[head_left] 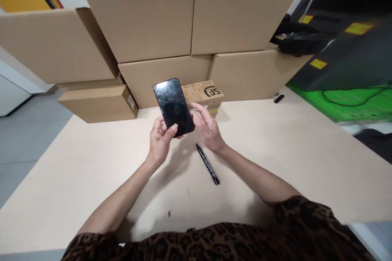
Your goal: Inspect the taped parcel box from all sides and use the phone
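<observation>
A black smartphone with a dark screen is held upright above the table, its lower end in my left hand, whose thumb lies across the bottom of the screen. My right hand is next to the phone's right edge, fingers loosely spread and touching or nearly touching its side. A black marker pen lies on the beige table just below my right wrist. A small printed cardboard box sits behind the phone.
Large cardboard boxes are stacked along the table's far edge, with flatter ones at left. A small black object lies at the right rear. Black equipment and a green mat stand at right.
</observation>
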`<action>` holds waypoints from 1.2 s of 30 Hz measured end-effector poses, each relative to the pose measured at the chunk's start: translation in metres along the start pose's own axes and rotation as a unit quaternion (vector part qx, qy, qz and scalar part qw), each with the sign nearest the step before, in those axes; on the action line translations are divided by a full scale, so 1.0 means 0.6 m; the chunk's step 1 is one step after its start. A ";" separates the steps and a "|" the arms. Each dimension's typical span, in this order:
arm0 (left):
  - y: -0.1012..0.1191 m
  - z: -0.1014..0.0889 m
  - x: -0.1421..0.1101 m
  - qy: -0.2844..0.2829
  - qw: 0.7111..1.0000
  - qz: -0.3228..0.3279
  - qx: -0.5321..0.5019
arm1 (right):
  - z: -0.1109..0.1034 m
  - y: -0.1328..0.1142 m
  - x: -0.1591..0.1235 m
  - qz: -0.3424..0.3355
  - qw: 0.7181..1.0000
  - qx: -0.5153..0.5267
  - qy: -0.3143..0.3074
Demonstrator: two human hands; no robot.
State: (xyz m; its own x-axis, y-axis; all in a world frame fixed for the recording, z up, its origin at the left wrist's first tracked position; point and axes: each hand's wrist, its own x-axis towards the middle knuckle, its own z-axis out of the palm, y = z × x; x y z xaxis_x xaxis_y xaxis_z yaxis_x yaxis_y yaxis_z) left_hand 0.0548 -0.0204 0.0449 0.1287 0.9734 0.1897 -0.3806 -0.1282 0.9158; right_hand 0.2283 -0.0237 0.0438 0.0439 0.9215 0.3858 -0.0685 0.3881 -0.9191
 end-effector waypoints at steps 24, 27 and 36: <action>-0.018 0.039 -0.011 -0.069 0.997 0.009 0.042 | -0.008 -0.016 -0.013 -0.023 0.999 -0.006 0.029; -0.019 0.038 -0.012 -0.068 0.996 0.009 0.048 | -0.007 -0.012 -0.015 -0.024 0.999 -0.015 0.038; -0.014 0.040 -0.008 -0.066 0.997 0.007 0.041 | -0.004 -0.019 -0.013 0.009 0.999 0.033 0.016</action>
State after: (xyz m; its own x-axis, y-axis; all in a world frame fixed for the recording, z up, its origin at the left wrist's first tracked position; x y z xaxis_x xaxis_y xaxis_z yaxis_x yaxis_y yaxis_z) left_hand 0.0795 -0.0286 0.0450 0.2453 0.9384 0.2434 -0.3075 -0.1628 0.9375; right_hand 0.2311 -0.0351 0.0511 0.0735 0.9281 0.3650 -0.1344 0.3719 -0.9185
